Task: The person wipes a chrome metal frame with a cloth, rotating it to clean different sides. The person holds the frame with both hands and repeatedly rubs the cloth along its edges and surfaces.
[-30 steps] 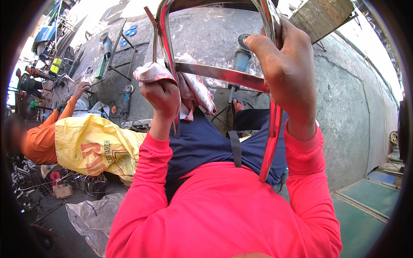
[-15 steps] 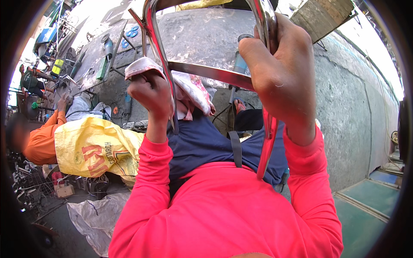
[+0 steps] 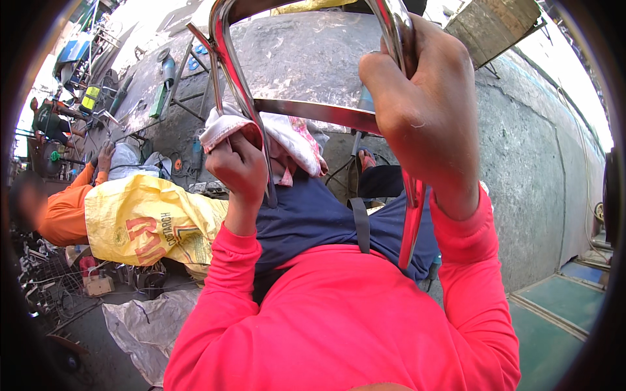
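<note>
A shiny bent-metal frame [image 3: 316, 113], with curved tubes and a flat crossbar, stands up in front of my body. My right hand [image 3: 432, 111] is closed round its upper right tube. My left hand [image 3: 240, 168] is bunched round a white and pink cloth [image 3: 225, 127], beside the frame's left tube. The cloth wraps a thin rod of the frame there, and the fingertips are partly hidden in it. More patterned cloth [image 3: 298, 140] lies over my lap behind the left tube. The frame's top runs out of the picture.
To the left sits a person in an orange sleeve [image 3: 64, 212], beside a yellow printed sack [image 3: 153, 218]. An angle grinder [image 3: 167, 67] and a metal stand [image 3: 186, 101] are at upper left. A wooden board table [image 3: 492, 29] stands at upper right. Green panels [image 3: 564, 296] lie at lower right.
My left hand has moved a little to the right and down with the cloth, along the frame's thin rod. The frame has shifted slightly; my right hand keeps its hold.
</note>
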The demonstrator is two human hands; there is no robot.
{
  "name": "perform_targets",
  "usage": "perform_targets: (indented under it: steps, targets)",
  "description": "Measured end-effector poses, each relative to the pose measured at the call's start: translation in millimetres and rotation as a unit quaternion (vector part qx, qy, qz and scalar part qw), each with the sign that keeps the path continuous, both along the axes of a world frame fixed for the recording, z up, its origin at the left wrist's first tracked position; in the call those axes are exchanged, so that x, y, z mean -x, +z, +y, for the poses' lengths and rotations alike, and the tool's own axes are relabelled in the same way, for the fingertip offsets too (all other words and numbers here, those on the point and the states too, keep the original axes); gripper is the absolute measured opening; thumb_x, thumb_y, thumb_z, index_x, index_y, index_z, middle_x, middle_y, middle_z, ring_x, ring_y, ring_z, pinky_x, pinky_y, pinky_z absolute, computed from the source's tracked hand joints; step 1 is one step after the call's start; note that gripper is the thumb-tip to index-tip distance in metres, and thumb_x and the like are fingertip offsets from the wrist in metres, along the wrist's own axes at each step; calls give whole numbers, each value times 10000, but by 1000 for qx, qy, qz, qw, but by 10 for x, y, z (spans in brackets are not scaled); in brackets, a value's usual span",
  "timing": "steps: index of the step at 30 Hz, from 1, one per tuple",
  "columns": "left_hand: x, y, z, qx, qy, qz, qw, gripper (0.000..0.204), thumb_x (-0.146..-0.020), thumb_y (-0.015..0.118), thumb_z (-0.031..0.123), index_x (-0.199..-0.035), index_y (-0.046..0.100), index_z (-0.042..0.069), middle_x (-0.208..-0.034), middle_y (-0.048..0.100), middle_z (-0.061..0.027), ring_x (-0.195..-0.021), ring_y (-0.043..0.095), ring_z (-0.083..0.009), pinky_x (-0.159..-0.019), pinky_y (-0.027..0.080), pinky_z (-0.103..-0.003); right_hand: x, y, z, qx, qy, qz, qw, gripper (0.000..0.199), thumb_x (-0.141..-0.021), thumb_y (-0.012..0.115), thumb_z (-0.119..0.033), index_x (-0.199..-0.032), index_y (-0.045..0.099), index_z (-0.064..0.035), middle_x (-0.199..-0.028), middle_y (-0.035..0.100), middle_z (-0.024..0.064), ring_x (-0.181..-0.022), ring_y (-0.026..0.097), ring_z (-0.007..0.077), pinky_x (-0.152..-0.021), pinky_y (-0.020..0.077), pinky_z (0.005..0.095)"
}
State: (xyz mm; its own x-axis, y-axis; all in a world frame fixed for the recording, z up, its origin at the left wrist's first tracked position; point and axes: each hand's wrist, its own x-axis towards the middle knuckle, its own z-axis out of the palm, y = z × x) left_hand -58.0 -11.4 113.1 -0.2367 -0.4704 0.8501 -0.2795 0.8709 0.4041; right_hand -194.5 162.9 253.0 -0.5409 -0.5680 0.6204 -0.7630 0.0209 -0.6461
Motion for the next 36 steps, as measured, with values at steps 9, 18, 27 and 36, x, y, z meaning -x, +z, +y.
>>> perform_targets:
  steps: [9,18,27,36]
  targets:
    - [-4,126,-28,14,31,32,999,167,-867,524,11,-744,637,11,-652,613,-161,-554,610,-344,-507,456,-389,-182,15,29,34,-31,-35,998,149,-756,560,-57,-663,468,15,-517,373,51,-497,343,130,-481,305,325]
    - [38,217,4,-5,82,32,996,194,-861,609,99,-698,636,-3,-604,605,-143,-510,607,-285,-481,437,-357,-120,-18,7,21,-8,-16,1000,140,-748,557,-47,-664,459,9,-530,354,39,-515,322,121,-482,287,315]
    - [14,223,17,12,85,34,996,202,-863,611,109,-691,635,5,-593,600,-137,-495,601,-287,-478,436,-362,-273,66,52,64,-5,-4,998,139,-743,558,-40,-664,453,6,-535,348,38,-512,319,124,-483,284,315]
    - [4,244,46,29,83,37,995,171,-841,644,91,-691,640,9,-610,607,-144,-497,599,-298,-462,425,-382,-194,28,46,15,-26,-54,998,152,-750,569,-50,-658,459,1,-540,370,41,-507,331,130,-486,293,314]
